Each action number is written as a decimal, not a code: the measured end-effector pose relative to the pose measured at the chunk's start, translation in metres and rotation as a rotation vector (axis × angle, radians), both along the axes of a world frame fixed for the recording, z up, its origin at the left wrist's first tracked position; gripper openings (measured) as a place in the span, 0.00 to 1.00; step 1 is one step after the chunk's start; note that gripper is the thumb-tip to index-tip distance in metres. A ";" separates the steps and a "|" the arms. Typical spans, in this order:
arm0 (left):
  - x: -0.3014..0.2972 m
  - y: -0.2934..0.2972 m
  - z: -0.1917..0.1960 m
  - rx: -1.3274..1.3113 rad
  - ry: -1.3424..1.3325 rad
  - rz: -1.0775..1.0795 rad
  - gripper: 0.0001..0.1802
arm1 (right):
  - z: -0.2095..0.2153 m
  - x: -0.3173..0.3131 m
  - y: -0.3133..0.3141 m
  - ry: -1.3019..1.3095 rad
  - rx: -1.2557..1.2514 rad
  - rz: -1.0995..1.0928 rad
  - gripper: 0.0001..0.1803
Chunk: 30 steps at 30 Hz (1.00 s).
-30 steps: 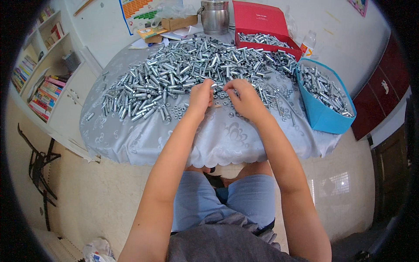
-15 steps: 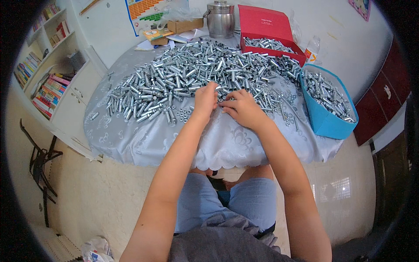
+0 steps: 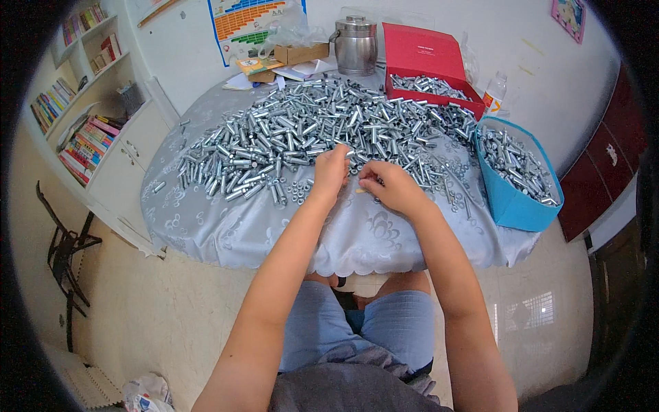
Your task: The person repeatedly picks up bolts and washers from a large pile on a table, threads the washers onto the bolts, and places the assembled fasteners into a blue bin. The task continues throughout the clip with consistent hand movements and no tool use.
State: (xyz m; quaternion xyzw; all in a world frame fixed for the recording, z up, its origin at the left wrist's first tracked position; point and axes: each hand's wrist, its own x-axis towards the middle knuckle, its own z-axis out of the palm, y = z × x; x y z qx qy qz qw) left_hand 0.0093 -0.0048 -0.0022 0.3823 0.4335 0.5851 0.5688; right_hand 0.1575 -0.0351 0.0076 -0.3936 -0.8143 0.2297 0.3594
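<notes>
A broad heap of silver metal sleeves and bolts [image 3: 288,130] covers the table in front of me. At its near edge my left hand [image 3: 332,173] is closed, thumb up, around a silver metal sleeve [image 3: 349,154], of which only the end shows. Just to the right, my right hand [image 3: 390,187] has its fingers curled and pinched close above the cloth; what they hold, if anything, is hidden. Loose nuts [image 3: 298,190] lie beside my left wrist. A small yellowish piece [image 3: 361,191] rests on the cloth near my right fingertips.
The round table wears a shiny grey-white cloth [image 3: 226,230]. On the right stands a blue fabric bin [image 3: 525,216] full of bolts. Behind the heap are an open red box [image 3: 422,55] with metal parts, a steel pot [image 3: 356,48], a plastic bottle [image 3: 494,93] and a small carton [image 3: 302,53].
My right hand has drawn a little away from the left, and its fingers have curled in. The left hand keeps its closed grip. The whole view has shifted slightly.
</notes>
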 end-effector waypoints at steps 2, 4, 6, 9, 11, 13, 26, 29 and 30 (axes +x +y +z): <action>0.000 -0.001 0.000 0.000 0.005 0.006 0.15 | 0.002 0.002 -0.001 -0.087 -0.020 0.038 0.07; 0.000 -0.001 -0.001 0.002 0.007 0.001 0.15 | 0.000 0.002 -0.001 -0.084 0.006 0.051 0.07; 0.000 -0.003 0.003 -0.001 0.018 -0.021 0.15 | -0.001 0.002 -0.002 -0.080 0.057 0.049 0.07; -0.004 -0.002 0.001 0.005 0.018 -0.038 0.15 | -0.002 -0.001 0.000 -0.076 0.108 0.052 0.07; -0.005 -0.001 0.000 0.014 0.019 -0.038 0.14 | -0.004 0.000 0.002 -0.098 0.070 0.068 0.08; -0.003 0.001 -0.002 0.016 0.027 -0.030 0.14 | -0.006 0.000 0.004 -0.117 0.117 0.064 0.07; -0.004 0.003 -0.004 0.043 0.039 -0.004 0.20 | -0.009 -0.005 0.004 -0.122 0.142 0.015 0.06; -0.004 0.000 -0.001 0.048 0.063 0.010 0.21 | -0.006 -0.007 0.001 -0.110 0.124 0.023 0.06; -0.004 0.002 -0.003 0.057 0.072 0.013 0.21 | -0.005 -0.007 0.001 -0.111 0.108 0.033 0.06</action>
